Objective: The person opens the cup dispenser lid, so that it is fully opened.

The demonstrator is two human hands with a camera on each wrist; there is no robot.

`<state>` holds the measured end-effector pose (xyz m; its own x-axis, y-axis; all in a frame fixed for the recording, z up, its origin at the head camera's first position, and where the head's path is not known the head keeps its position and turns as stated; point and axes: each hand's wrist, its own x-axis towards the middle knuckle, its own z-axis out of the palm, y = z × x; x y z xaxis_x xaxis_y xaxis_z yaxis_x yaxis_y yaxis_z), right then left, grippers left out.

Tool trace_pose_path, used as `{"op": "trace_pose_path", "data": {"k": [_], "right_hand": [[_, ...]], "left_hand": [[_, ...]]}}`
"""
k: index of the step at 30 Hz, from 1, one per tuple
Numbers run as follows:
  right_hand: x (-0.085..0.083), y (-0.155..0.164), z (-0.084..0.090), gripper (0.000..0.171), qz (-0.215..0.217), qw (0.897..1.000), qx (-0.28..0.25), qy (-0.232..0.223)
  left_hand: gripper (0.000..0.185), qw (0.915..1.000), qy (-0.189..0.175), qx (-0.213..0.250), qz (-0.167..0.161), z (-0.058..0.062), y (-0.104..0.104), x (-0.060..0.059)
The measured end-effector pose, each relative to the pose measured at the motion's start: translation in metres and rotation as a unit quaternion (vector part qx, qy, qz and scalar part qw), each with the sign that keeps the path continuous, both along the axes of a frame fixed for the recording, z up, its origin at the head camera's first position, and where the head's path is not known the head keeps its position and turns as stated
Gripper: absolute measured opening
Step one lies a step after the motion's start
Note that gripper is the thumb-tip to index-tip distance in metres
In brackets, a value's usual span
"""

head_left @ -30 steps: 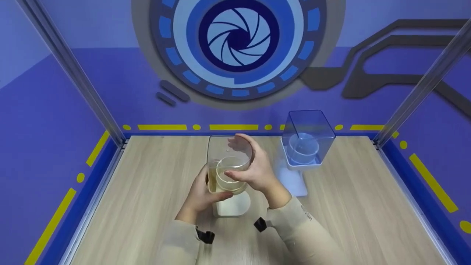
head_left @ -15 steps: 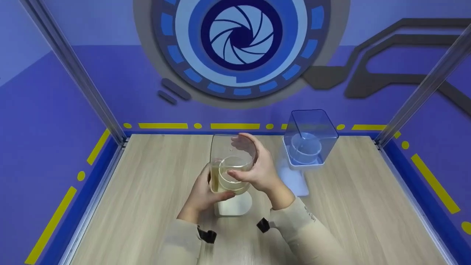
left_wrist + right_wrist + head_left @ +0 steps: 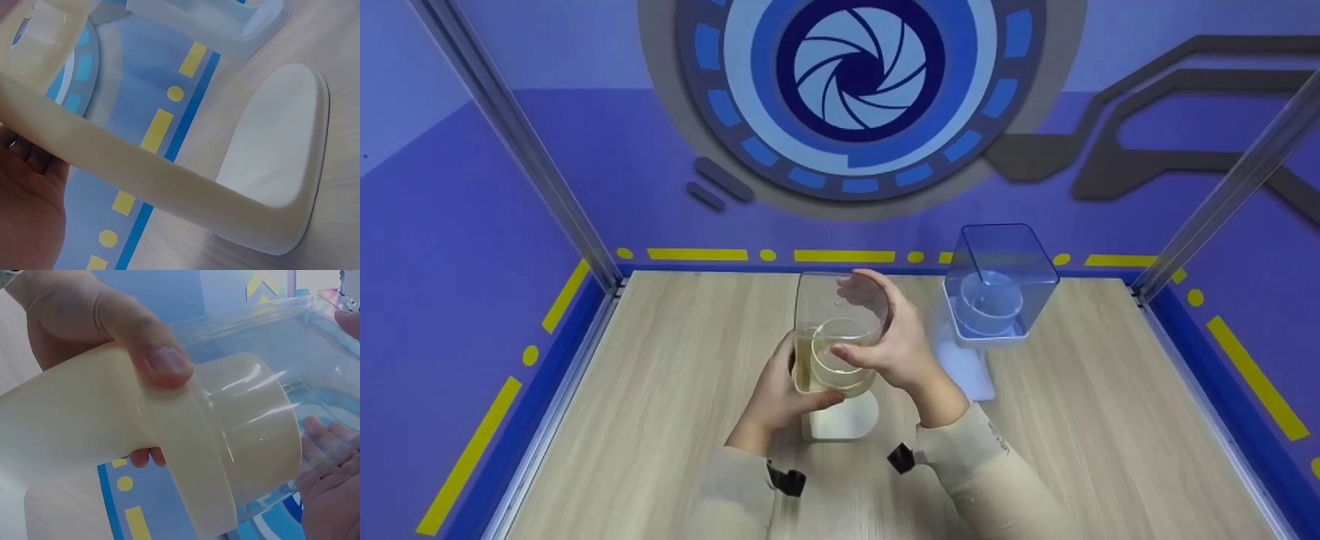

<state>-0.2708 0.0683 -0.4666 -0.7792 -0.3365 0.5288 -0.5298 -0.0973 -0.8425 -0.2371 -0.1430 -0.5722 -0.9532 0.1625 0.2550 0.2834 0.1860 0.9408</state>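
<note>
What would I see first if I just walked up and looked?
Two hands in the middle of the wooden table: the left hand and the right hand hold a clear tub on a cream stand. Behind and to the right sits a blue tub like it, under a big blue swirl on the wall.

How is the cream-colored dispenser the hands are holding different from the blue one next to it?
The cream dispenser has a clear, yellowish bin on a cream stand; the blue dispenser has a blue-tinted bin on a pale stand. The cream one is held by the left hand and right hand; the blue one stands untouched, farther back and to the right. Both share the same shape: a bin with a round cup inside, on a flat-footed stand, on the wooden table.
</note>
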Motion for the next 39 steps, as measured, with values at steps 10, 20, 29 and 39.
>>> {"op": "trace_pose_path", "data": {"k": [10,20,29,39], "right_hand": [[0.001,0.001,0.007,0.097,-0.011,1.0,0.021,0.003],[0.008,0.003,0.016,0.102,-0.011,0.997,0.072,-0.024],[0.009,0.016,0.031,0.093,-0.018,0.993,0.113,-0.033],[0.004,0.018,0.074,0.085,-0.035,0.999,0.042,0.002]], "left_hand": [[0.1,1.0,0.005,0.007,-0.002,-0.001,0.001,0.001],[0.099,1.0,0.006,0.004,0.004,-0.001,0.001,0.002],[0.101,0.9999,-0.006,0.016,0.003,-0.002,0.002,0.0],[0.099,0.9999,-0.006,0.013,0.0,-0.003,0.001,-0.001]]}}
